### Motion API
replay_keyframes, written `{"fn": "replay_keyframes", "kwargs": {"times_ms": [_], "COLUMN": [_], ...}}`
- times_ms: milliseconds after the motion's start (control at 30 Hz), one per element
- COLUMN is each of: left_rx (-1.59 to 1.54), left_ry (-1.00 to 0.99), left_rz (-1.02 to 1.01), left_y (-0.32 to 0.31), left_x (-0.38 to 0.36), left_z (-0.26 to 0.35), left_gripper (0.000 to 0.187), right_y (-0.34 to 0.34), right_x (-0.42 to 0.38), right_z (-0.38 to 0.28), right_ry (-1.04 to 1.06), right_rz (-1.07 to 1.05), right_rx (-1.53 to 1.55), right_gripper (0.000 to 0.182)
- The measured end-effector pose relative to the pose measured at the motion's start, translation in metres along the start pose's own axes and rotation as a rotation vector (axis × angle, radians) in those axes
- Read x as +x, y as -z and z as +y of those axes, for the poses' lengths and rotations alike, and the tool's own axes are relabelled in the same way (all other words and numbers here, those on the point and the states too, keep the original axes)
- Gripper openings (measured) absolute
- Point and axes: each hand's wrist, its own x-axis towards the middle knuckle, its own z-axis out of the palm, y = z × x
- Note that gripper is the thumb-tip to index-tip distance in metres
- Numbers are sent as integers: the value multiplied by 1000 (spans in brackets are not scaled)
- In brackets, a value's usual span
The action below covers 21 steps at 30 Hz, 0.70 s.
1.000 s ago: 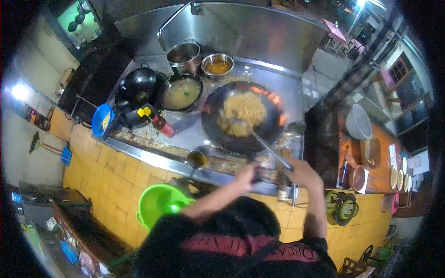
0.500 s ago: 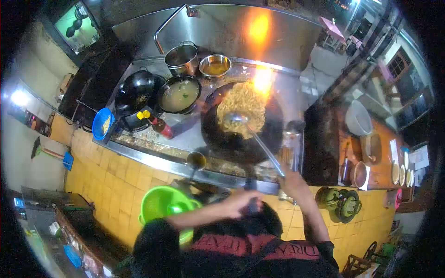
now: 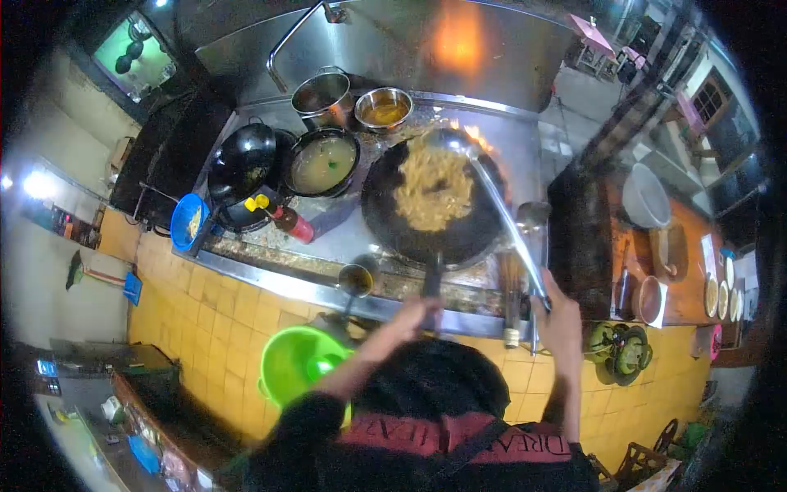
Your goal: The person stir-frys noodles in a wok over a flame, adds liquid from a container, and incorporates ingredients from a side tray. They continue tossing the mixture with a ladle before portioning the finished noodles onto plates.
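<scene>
My left hand (image 3: 416, 318) is wrapped round the handle of a black wok (image 3: 379, 211) on the stove. Brown noodles (image 3: 434, 201) lie in the wok, blurred by motion. In my right hand (image 3: 560, 316) is the long metal handle of a ladle (image 3: 510, 223); its bowl is at the wok's far side, over the noodles. Small flames (image 3: 477, 138) show at the wok's back right rim.
Left of the wok stand a pan of cloudy liquid (image 3: 322, 170), a red bottle with yellow caps (image 3: 293, 223), a black wok (image 3: 238, 160) and a blue basket (image 3: 187, 234). Behind are a metal pot (image 3: 321, 100) and bowl (image 3: 384, 120). A green basin (image 3: 283, 369) stands below.
The wok's handle and my left hand have moved forward. The ladle's bowl has gone from the noodles' middle to the far rim. The tall flame has shrunk.
</scene>
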Motion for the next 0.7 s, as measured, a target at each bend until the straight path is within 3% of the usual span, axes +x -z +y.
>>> {"fn": "replay_keyframes", "kwargs": {"times_ms": [33, 100, 167, 267, 333, 367, 400, 467, 500, 600, 667, 700], "left_rx": [34, 21, -3, -2, 204, 182, 180, 458, 618, 404, 395, 431], "left_ry": [-173, -196, -217, -241, -333, -255, -256, -264, -305, -348, -247, -187], "left_rz": [43, 35, 21, -13, 236, 78, 82, 108, 272, 307, 315, 261], "left_y": [19, 46, 45, 38, 45, 40, 43, 56, 21, 22, 21, 24], "left_x": [37, 85, 96, 93, 103, 78, 78, 81, 25, 28, 22, 22], "left_z": [-16, -32, -28, -26, -37, -22, -27, -43, -8, -26, -15, -14], "left_gripper": [15, 14, 13, 16, 18, 20, 20, 34, 50, 56, 53, 53], "right_y": [-15, -66, -152, -158, -127, -107, -98, -97, -116, -172, -127, -138], "right_x": [8, 21, 47, 55, 56, 55, 53, 48, 41, 41, 59, 67], "right_z": [-5, 10, 53, 49, 38, 43, 41, 41, 51, 72, 12, 39], "right_ry": [-34, -42, -43, -127, -177, -98, -91, -80, -41, 65, -557, -525], "right_rz": [21, 44, -88, -264, -297, -269, -237, -205, -94, 91, -554, -570], "right_rx": [-1, -70, -250, -376, -383, -227, -195, -159, -171, 11, 639, 691], "right_gripper": [50, 45, 46, 52, 53, 53, 52, 51, 47, 38, 37, 33]}}
